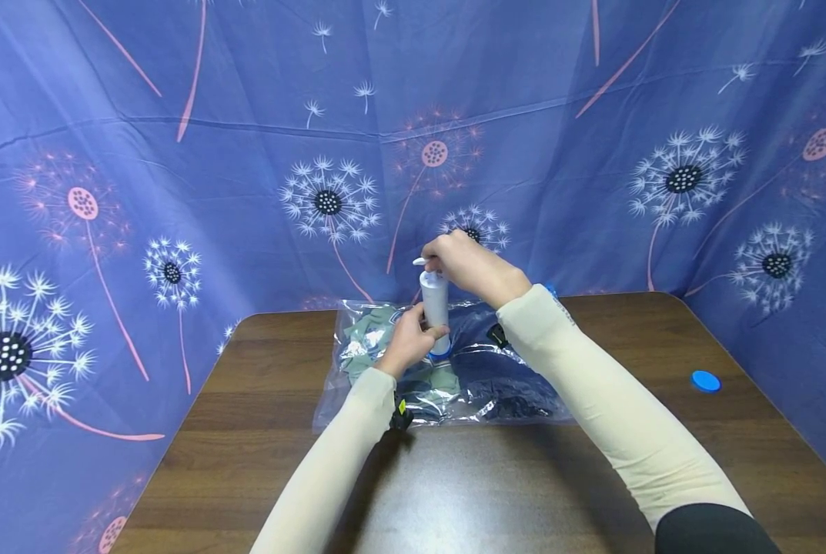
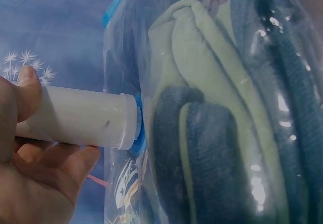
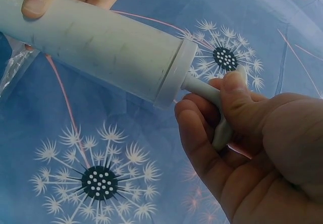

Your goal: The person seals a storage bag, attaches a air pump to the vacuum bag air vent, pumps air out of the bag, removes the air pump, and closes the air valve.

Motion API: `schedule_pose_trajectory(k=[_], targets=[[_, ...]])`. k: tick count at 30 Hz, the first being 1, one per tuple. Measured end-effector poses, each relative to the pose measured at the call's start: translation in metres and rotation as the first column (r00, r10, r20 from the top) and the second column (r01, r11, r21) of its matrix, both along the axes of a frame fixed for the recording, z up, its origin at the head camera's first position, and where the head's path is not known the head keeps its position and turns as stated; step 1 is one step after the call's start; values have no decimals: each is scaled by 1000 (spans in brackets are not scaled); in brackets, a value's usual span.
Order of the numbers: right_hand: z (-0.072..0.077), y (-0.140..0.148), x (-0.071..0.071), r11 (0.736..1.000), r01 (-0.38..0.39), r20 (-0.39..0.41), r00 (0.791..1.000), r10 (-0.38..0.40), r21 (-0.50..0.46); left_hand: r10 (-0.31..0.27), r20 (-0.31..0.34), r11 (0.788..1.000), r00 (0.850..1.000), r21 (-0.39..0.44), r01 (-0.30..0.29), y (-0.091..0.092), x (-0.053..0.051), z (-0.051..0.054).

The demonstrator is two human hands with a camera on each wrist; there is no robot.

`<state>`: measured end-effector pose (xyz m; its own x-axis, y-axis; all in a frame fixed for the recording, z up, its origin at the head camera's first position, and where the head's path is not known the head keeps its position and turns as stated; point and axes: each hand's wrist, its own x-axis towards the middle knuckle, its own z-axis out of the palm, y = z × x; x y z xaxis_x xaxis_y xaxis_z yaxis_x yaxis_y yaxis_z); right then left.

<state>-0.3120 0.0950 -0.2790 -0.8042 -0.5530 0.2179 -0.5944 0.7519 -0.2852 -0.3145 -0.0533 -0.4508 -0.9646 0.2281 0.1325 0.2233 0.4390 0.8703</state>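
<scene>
Head view, mid-frame: pump (image 1: 434, 296) near upright, lower end meeting the blue valve (image 1: 441, 356) on the bag (image 1: 326, 400); our left hand (image 1: 409, 340) curls round it, our right hand (image 1: 465, 263) grips the handle (image 1: 419, 261) above.

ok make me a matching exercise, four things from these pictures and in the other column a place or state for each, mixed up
1. left hand
2. right hand
3. round blue cap
4. clear bag

A. holds the pump handle
B. has fabric inside
C. grips the pump barrel
D. on the table, apart from the bag

Pairs: 1-C, 2-A, 3-D, 4-B
</scene>
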Motion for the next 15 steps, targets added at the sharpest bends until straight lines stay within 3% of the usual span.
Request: schedule_pose_trajectory(k=[8, 15], targets=[[0, -1, 1, 1000, 17, 12, 1000, -17, -16, 20, -60, 999, 998, -24, -22, 1, -1, -2], [-2, -1, 2, 1000, 11, -6, 1000, -11, 2, 13, -41, 1000, 999, -13, -14, 0, -1, -2]])
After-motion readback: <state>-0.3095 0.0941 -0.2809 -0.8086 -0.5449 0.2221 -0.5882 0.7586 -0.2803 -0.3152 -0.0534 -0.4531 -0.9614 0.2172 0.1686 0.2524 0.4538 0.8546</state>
